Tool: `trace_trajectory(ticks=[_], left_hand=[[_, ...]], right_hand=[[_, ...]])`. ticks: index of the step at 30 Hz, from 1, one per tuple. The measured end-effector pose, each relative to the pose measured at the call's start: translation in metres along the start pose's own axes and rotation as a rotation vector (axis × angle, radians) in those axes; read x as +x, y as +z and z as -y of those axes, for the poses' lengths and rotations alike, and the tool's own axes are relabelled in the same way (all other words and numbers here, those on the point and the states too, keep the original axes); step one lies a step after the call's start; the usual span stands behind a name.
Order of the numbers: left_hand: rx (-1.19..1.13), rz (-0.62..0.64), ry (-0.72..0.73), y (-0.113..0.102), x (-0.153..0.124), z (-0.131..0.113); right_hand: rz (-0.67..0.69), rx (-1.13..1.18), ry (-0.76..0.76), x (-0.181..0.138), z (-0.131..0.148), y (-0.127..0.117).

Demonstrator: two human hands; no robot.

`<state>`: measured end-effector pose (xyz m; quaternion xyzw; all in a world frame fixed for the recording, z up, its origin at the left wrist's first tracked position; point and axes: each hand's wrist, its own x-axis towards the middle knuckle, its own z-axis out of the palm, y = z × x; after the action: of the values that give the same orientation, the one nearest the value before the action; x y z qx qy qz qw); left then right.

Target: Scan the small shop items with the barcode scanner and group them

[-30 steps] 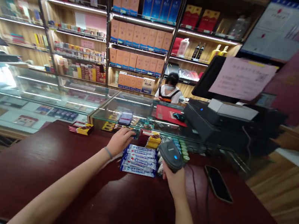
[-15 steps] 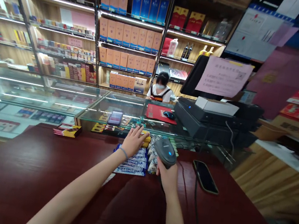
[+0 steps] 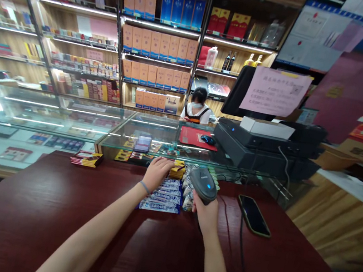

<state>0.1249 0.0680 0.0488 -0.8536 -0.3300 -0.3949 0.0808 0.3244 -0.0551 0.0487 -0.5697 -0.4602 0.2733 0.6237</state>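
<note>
My right hand [image 3: 207,209] is wrapped round the handle of a dark grey barcode scanner [image 3: 204,184], which shows a small blue light. Beneath and beside the scanner stand small clear-wrapped packs [image 3: 187,201] in a row. My left hand [image 3: 157,172], with a grey-blue band at the wrist, has its fingers bent together at the edge of a yellow-and-brown packet [image 3: 178,167] on top of a small stack; the thumb is hidden. Blue-and-white stick packets [image 3: 161,202] lie in a layered row just below that hand.
More yellow-and-red packets [image 3: 86,158] lie at the table's left. A phone [image 3: 254,215] and a black cable [image 3: 241,251] are on the right. Beyond stand a glass display counter [image 3: 123,133], a monitor with a pink sheet [image 3: 274,93] and a seated person [image 3: 196,111].
My left hand has drawn back slightly to the left, and its spread fingers have closed in at the yellow-and-brown packet. My right hand still holds the scanner in much the same place.
</note>
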Motion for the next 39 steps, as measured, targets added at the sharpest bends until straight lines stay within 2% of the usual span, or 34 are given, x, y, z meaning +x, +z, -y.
trace_trajectory(ticks=[2,4,11,15,19,21,24,28,32,39], left_hand=[[-0.081,-0.101,-0.027,-0.009,-0.016,0.002],[-0.195,-0.209,-0.116,-0.017,-0.033,0.004],[-0.752,-0.653,-0.781,-0.039,-0.079,0.029],[-1.209,-0.798,-1.039,-0.055,-0.097,0.042],[-1.438,-0.908,-1.155,-0.06,-0.113,0.048],[-1.467,-0.944,-1.208,-0.059,-0.116,0.05],[-1.477,-0.976,-1.246,-0.058,-0.117,0.052],[-1.482,-0.996,-1.277,-0.057,-0.115,0.052],[-1.492,-1.014,-1.272,-0.056,-0.115,0.052],[-1.566,-1.014,-1.214,-0.058,-0.118,0.051]], right_hand=[[-0.017,-0.018,-0.013,-0.001,0.002,0.001],[-0.029,-0.031,-0.035,-0.003,0.004,0.002],[0.082,-0.065,-0.058,-0.01,0.01,0.011],[0.154,-0.071,-0.087,-0.019,0.014,0.025],[0.288,-0.081,-0.055,-0.034,0.014,0.042],[0.354,-0.108,-0.058,-0.041,0.012,0.051],[0.475,-0.138,-0.148,-0.051,0.008,0.062],[0.588,-0.228,-0.199,-0.06,0.006,0.069],[0.651,-0.287,-0.203,-0.063,0.004,0.07],[0.675,-0.42,-0.254,-0.061,-0.006,0.068]])
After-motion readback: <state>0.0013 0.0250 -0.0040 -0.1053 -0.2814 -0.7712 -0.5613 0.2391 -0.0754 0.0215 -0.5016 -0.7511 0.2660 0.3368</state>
